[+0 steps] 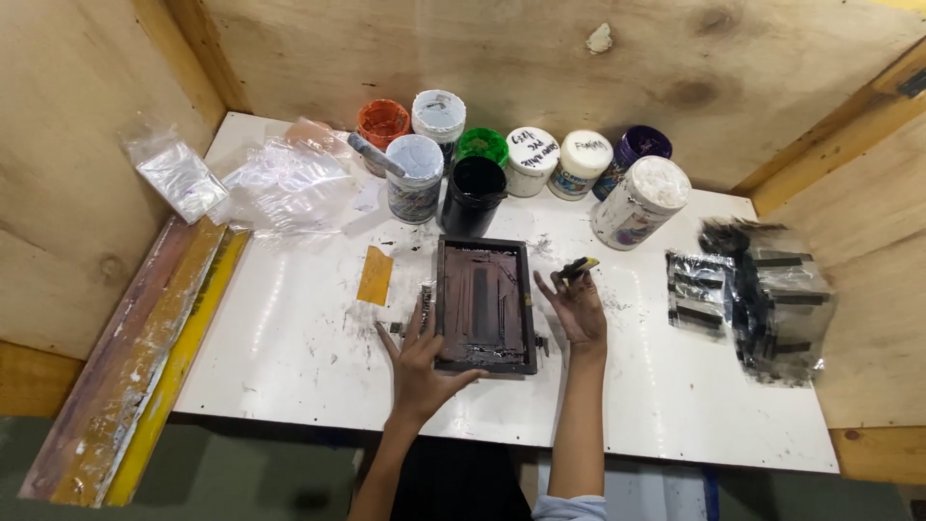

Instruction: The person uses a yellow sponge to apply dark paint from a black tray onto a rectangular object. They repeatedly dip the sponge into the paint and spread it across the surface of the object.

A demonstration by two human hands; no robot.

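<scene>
A small dark-framed printing screen (484, 304) lies flat in the middle of the white table (289, 338). My left hand (421, 362) rests at the frame's lower left corner, fingers spread, thumb touching the frame's front edge. My right hand (577, 307), palm up and stained with black ink, hovers just right of the frame. Its fingertips pinch a small yellow-and-black scraper (576, 269). An orange card (375, 275) lies left of the frame.
Several paint jars stand at the back: an orange one (383, 123), white-lidded ones (416, 178), a green one (481, 146), an open black one (474, 196), a purple one (636, 149). Clear plastic bags (280, 183) lie at left, ink-smeared plastic sheets (762, 289) at right. Plywood walls enclose the table.
</scene>
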